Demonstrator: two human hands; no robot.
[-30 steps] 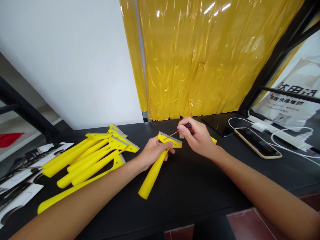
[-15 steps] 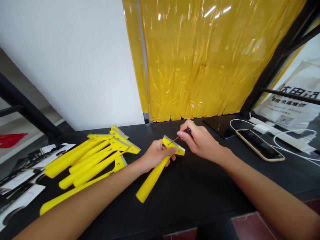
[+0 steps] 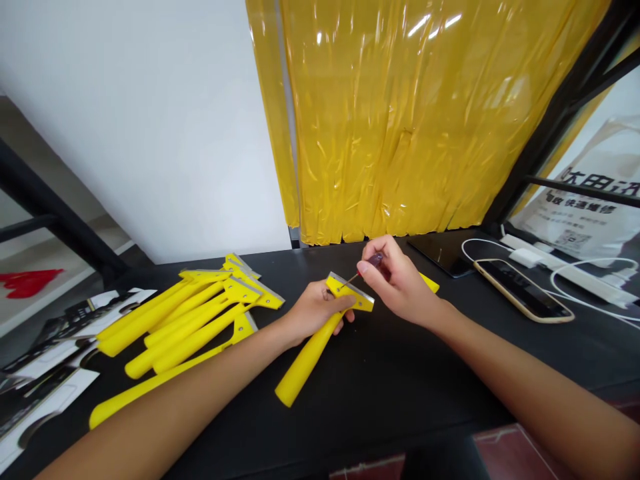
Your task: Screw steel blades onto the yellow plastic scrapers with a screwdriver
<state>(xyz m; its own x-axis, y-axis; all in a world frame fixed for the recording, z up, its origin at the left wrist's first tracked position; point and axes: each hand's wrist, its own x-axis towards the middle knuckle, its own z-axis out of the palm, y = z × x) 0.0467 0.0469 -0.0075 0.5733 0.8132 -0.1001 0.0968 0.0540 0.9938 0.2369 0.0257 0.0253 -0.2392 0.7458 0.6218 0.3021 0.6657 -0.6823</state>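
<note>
My left hand (image 3: 323, 310) is closed around the neck of a yellow scraper (image 3: 307, 363), whose handle slants down toward me. A metal strip runs along the far edge of its head. In my right hand (image 3: 397, 277) is a screwdriver (image 3: 371, 265) with a dark purple handle, pinched between thumb and fingers. The thin shaft reaches down left to a screw at the left end of the scraper's head. Another yellow piece (image 3: 430, 283) lies partly hidden behind my right hand. Left of my left hand, several yellow scrapers (image 3: 193, 327) lie in an overlapping pile.
Black and white printed cards (image 3: 60, 393) lie at the left of the black table (image 3: 390, 393). On the right are a phone (image 3: 523, 290), a dark tablet-like slab (image 3: 443, 253) and a white power strip (image 3: 570, 270) with cables. A yellow plastic curtain (image 3: 390, 133) hangs behind.
The view has shifted slightly. My right hand has turned a little around the screwdriver, showing more of the yellow piece behind it. My left hand keeps its hold on the scraper.
</note>
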